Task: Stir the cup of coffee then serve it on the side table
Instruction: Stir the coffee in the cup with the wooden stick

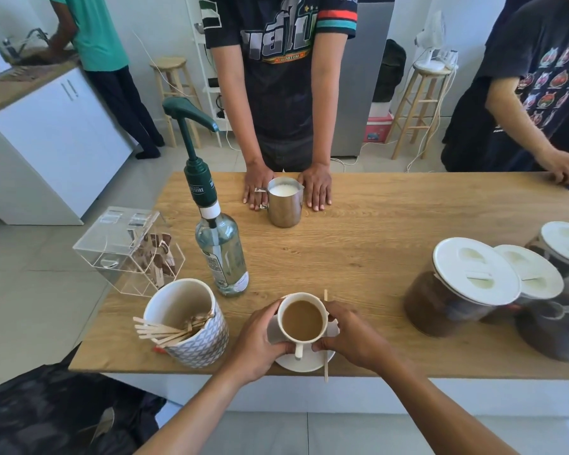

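Note:
A white cup of milky coffee stands on a white saucer near the front edge of the wooden table. My left hand wraps the cup and saucer from the left. From the right, my right hand holds the cup. A wooden stir stick runs along the right side of the saucer, under my right hand, with its end past the table edge.
A patterned cup of stir sticks stands left of the saucer, with a pump bottle and a clear box behind. A milk jug sits between a person's hands across the table. Lidded jars crowd the right.

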{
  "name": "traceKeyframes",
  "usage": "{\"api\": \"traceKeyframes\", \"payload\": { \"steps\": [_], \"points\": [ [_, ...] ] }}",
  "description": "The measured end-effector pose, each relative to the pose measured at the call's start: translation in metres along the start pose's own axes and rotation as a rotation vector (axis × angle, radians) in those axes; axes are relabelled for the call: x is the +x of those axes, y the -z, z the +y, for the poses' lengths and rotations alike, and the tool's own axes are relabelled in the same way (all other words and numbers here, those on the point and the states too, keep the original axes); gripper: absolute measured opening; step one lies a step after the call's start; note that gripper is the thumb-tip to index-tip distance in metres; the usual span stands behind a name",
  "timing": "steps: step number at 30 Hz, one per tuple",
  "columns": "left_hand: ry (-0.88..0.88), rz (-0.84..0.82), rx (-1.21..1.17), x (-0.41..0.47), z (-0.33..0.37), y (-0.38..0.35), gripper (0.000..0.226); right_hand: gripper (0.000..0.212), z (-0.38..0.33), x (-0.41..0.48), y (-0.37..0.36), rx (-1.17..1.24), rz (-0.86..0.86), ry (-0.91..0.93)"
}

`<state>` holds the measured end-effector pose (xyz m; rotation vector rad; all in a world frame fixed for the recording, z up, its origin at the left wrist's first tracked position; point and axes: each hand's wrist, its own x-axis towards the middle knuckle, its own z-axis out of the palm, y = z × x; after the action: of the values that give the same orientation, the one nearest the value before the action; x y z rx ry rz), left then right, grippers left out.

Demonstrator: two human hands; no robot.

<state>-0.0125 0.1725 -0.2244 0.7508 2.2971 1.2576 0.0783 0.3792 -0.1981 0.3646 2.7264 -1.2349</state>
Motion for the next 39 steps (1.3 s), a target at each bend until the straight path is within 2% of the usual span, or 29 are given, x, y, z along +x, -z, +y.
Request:
{"api": "traceKeyframes", "payload": {
  "steps": [9,17,24,27,31,36,39],
  "points": [
    [0.003,0.008,-0.043,-0.002,0.001,-0.001,0.083,0.069,0.003,0.002,-0.005,0.043,-0.012,-0.029],
    [-0.016,0.016,-0.026,-0.005,0.003,-0.001,0.075,0.073,0.004,-0.001,-0.006,0.067,0.000,-0.007],
    [0.014,-0.006,-0.040,-0.007,-0.003,-0.001,0.091,0.080,0.006,-0.003,-0.005,0.031,-0.021,0.011],
    [0.033,0.000,-0.016,-0.013,-0.013,0.002,0.089,0.085,0.014,-0.006,0.000,0.008,-0.024,0.012],
    [0.052,0.025,0.048,-0.019,-0.026,0.006,0.074,0.068,0.028,-0.013,0.007,0.084,-0.017,-0.022],
    [0.027,0.134,0.091,-0.016,-0.022,0.005,0.051,0.039,0.038,-0.012,0.003,0.149,0.116,-0.179],
    [0.000,0.185,0.146,-0.011,-0.025,0.003,0.048,0.027,0.035,-0.003,-0.002,0.148,0.162,-0.220]
  ]
}}
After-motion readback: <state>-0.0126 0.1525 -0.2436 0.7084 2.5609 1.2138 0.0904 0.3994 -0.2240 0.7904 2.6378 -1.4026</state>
